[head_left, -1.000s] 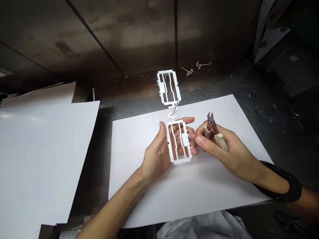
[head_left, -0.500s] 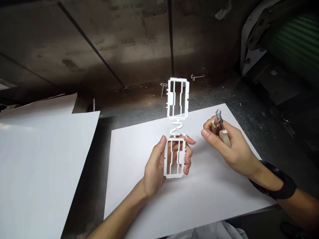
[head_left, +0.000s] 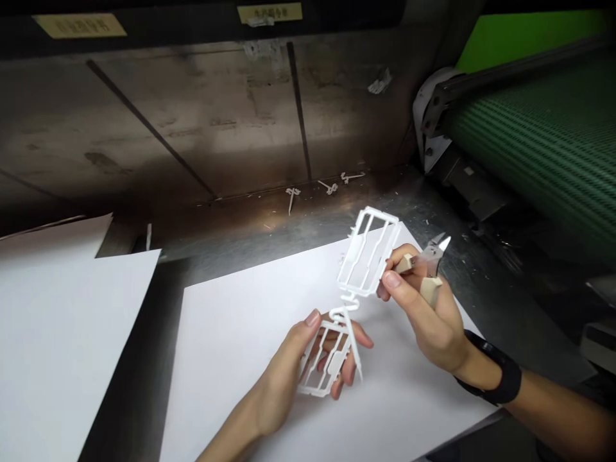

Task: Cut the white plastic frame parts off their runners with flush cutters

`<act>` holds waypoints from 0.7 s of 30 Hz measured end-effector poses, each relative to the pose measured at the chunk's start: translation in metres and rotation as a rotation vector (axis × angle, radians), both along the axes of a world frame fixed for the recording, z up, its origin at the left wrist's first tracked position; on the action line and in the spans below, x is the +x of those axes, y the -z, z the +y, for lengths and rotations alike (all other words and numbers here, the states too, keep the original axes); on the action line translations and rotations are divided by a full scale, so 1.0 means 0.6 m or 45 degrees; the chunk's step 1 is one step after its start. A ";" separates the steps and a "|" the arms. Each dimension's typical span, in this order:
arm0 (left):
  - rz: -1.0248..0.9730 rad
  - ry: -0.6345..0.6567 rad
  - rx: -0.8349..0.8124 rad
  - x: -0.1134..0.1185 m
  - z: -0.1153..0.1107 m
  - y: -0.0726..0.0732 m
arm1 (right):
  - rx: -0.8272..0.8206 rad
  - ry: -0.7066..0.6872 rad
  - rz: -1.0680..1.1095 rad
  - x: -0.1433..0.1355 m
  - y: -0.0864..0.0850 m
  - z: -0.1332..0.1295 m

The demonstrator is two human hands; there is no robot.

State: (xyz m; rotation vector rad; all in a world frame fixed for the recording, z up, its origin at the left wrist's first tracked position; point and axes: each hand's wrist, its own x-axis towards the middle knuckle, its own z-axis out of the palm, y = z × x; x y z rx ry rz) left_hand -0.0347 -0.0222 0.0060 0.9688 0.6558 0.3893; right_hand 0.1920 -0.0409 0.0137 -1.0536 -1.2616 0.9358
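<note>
Two white plastic frames hang together by a wavy runner [head_left: 342,312] with a thin straight sprue stick [head_left: 353,346] slanting down from it. My left hand [head_left: 282,378] is closed around the lower frame [head_left: 337,364], thumb on one edge and fingers behind. The upper frame [head_left: 356,249] leans to the right, its right edge at the thumb and forefinger of my right hand [head_left: 430,314]. That hand also holds a pair of side cutters [head_left: 430,260] with cream handles; their jaws are apart and point up and away from the frames.
A large white sheet [head_left: 231,359] lies under my hands on the metal bench. More white sheets [head_left: 62,333] are stacked at left. Several cut sprue pieces [head_left: 331,188] lie by the back metal wall [head_left: 192,128]. A green conveyor belt [head_left: 539,128] stands at right.
The joined frames have tilted to the right, and the sprue stick now shows. My right hand has come in to the upper frame's edge with the cutters. The view has shifted right and up.
</note>
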 end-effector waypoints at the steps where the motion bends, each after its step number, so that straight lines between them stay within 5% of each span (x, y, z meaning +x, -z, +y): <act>1: 0.011 0.036 -0.030 0.000 0.001 0.000 | 0.015 0.014 0.024 0.000 0.001 -0.001; 9: 0.040 0.119 -0.096 0.003 0.006 -0.011 | 0.028 -0.004 0.050 -0.002 -0.003 0.004; 14: -0.198 -0.278 0.003 0.013 0.009 -0.006 | 0.016 0.076 0.071 0.009 0.004 0.021; 21: 0.156 -0.595 0.285 0.009 0.025 -0.008 | 0.037 0.027 0.044 0.015 0.010 0.021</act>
